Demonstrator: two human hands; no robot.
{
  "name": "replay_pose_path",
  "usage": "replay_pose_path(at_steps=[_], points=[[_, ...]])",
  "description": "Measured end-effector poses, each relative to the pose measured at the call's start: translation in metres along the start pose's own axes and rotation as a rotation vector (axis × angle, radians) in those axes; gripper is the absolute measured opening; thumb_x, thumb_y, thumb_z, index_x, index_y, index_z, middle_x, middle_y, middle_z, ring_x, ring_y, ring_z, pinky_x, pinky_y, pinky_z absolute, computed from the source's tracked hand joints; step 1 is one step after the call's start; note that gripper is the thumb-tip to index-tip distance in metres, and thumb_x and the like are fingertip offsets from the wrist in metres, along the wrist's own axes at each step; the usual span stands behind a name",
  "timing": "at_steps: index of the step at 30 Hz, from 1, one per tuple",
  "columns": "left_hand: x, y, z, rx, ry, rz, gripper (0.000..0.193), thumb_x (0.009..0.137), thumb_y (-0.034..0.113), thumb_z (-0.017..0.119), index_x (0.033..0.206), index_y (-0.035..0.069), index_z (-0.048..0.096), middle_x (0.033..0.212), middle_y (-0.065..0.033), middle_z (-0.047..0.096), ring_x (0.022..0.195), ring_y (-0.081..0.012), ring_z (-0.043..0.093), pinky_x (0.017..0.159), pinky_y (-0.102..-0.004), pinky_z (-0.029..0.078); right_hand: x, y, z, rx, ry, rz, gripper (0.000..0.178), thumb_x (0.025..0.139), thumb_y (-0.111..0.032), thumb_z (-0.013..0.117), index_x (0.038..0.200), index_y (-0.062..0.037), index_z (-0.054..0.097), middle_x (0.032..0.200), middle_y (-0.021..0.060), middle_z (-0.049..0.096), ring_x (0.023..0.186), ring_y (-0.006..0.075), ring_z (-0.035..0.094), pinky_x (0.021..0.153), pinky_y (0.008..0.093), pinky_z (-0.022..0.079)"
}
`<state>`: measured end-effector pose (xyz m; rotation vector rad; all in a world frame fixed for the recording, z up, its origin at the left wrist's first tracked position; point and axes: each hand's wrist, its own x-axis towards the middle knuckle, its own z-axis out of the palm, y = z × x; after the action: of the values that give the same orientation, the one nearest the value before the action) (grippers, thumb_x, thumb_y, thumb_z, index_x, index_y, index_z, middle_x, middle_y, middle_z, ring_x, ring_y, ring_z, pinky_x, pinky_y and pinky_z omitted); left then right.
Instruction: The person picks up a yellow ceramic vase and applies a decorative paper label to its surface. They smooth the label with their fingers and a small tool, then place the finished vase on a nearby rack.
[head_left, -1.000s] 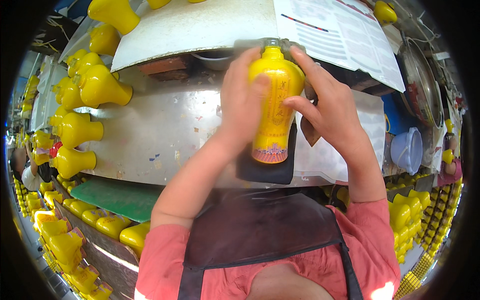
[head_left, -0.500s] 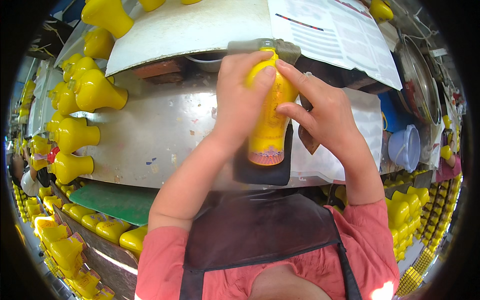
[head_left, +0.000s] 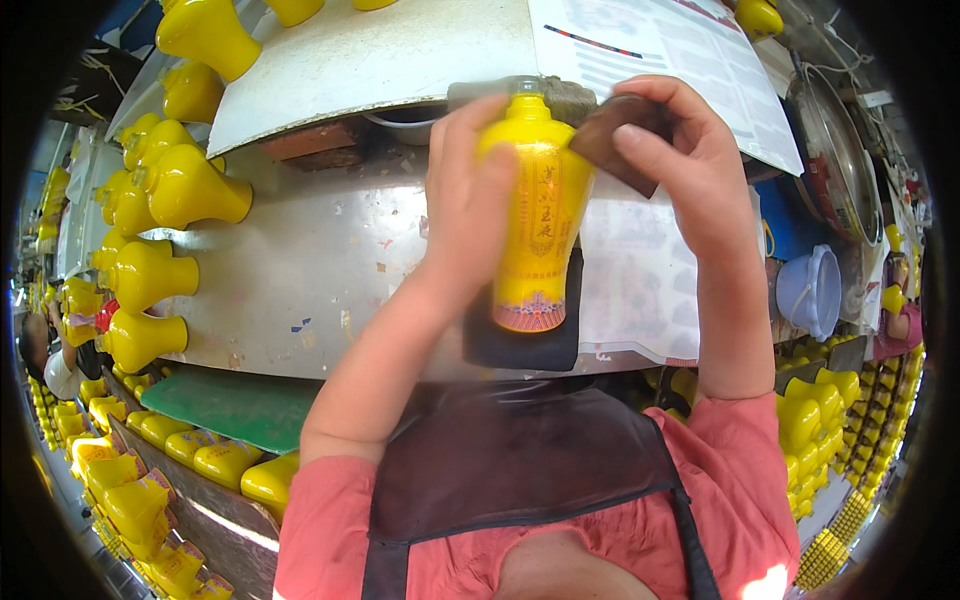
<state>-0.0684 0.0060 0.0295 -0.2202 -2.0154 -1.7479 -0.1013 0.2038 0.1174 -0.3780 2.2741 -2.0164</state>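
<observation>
A yellow bottle [head_left: 537, 215] with dark printed characters and a patterned band at its base lies on its back, base toward me. My left hand [head_left: 468, 195] is closed round its left shoulder, slightly blurred. In my right hand [head_left: 695, 165] a flat dark brown scraper [head_left: 625, 140] is pinched between thumb and fingers, its corner beside the bottle's right shoulder. Beneath the bottle's base is a black pad [head_left: 480, 335]. Its clear-topped neck rests by a grey folded cloth [head_left: 568, 97].
Several plain yellow bottles [head_left: 195, 185] line the left side of the metal worktop [head_left: 320, 240]. Printed sheets [head_left: 640, 270] lie at right, beside a pale blue bucket [head_left: 808, 290]. A green board [head_left: 230, 408] and more bottles are near my left side. Other people work at both edges.
My right hand has lifted off the bottle, up and to the right, and its fingers now hold the brown scraper raised. The left hand has shifted slightly left, uncovering the bottle's print.
</observation>
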Motion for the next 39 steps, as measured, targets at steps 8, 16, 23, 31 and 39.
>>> replay_pose_path(at_steps=[8, 16, 23, 31, 39], points=[[-0.007, -0.003, -0.005, 0.005, -0.079, 0.004, 0.048, 0.102, 0.034, 0.055, 0.136, 0.0, 0.056, 0.133, -0.0216, 0.056, 0.124, -0.0376, 0.055, 0.109, -0.043, 0.041, 0.009, 0.007, 0.011, -0.769, 0.184, -0.811, 0.025, 0.083, -0.002, 0.077, 0.108, -0.0087, 0.076, 0.094, 0.0093, 0.075, 0.079, 0.0264, 0.071, 0.07, 0.0316, 0.057], [-0.006, 0.006, -0.011, -0.307, -0.079, -0.189, 0.036, 0.108, 0.017, 0.055, 0.14, 0.0, 0.057, 0.133, -0.0087, 0.064, 0.119, -0.015, 0.06, 0.107, -0.0299, 0.046, -0.066, 0.025, 0.024, -0.858, -0.256, -1.137, 0.034, 0.07, -0.007, 0.079, 0.104, -0.0112, 0.079, 0.088, 0.0043, 0.069, 0.084, 0.0238, 0.072, 0.072, 0.0349, 0.06], [-0.006, 0.01, -0.016, -0.426, -0.082, -0.252, 0.034, 0.107, 0.019, 0.054, 0.135, 0.002, 0.064, 0.138, -0.01, 0.064, 0.124, -0.0171, 0.059, 0.11, -0.0321, 0.044, -0.064, 0.007, 0.057, -0.951, -0.037, -1.159, 0.021, 0.072, -0.007, 0.078, 0.093, -0.0068, 0.076, 0.077, 0.0046, 0.06, 0.08, 0.0257, 0.069, 0.069, 0.0362, 0.058], [-0.034, -0.002, -0.015, -0.167, -0.176, -0.114, 0.076, 0.11, 0.052, 0.041, 0.161, 0.003, 0.013, 0.164, -0.0177, 0.027, 0.151, -0.0283, 0.031, 0.124, -0.0404, 0.024, -0.089, 0.025, 0.037, -0.908, -0.138, -0.972, 0.029, 0.073, -0.007, 0.078, 0.102, -0.0081, 0.078, 0.084, 0.0048, 0.063, 0.083, 0.0259, 0.071, 0.074, 0.0378, 0.059], [-0.071, -0.006, -0.024, -0.012, -0.263, -0.246, 0.099, 0.1, 0.056, 0.053, 0.163, -0.005, 0.006, 0.159, -0.0311, 0.036, 0.148, -0.0408, 0.039, 0.12, -0.0427, 0.032, -0.104, 0.057, 0.016, -0.611, 0.105, -0.632, 0.034, 0.072, 0.013, 0.076, 0.098, -0.0088, 0.074, 0.099, 0.0106, 0.076, 0.077, 0.0281, 0.07, 0.068, 0.035, 0.057]])
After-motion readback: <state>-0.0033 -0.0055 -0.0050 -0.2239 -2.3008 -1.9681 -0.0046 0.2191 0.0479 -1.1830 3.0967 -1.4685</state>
